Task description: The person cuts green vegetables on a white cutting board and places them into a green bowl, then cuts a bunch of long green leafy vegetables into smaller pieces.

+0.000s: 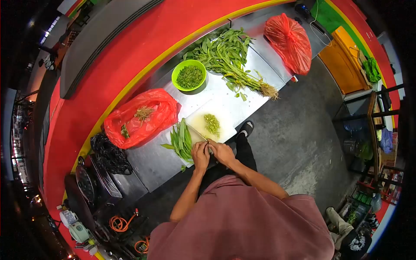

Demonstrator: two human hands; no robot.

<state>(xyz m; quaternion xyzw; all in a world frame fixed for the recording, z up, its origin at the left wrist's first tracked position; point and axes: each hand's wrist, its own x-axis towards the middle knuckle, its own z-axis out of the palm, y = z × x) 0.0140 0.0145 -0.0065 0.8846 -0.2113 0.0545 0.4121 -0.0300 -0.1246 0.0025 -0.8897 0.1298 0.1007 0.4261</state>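
Left hand: curled narrow, pressing down on the near ends of the bundle of long green leafy stalks.

Right hand: closed in a fist, touching the left hand. What it grips cannot be told, though a thin pale sliver between the 2 hands may be a blade.

The stalks lie across the near left corner of the white rectangular cutting board, tips pointing away from the person. 1 small heap of chopped green pieces sits mid-board, apart from the hands.

Beyond the board are a lime-green round plastic bowl of chopped greens, a large bunch of leafy stems with roots and a red plastic bag holding trimmings, all on the grey steel table.

Assessment: the cut looks best made with the left fingertips tucked back, the stalks kept tight and level, and short even strokes. The heap should be pushed aside early so that the board's corner does not crowd.
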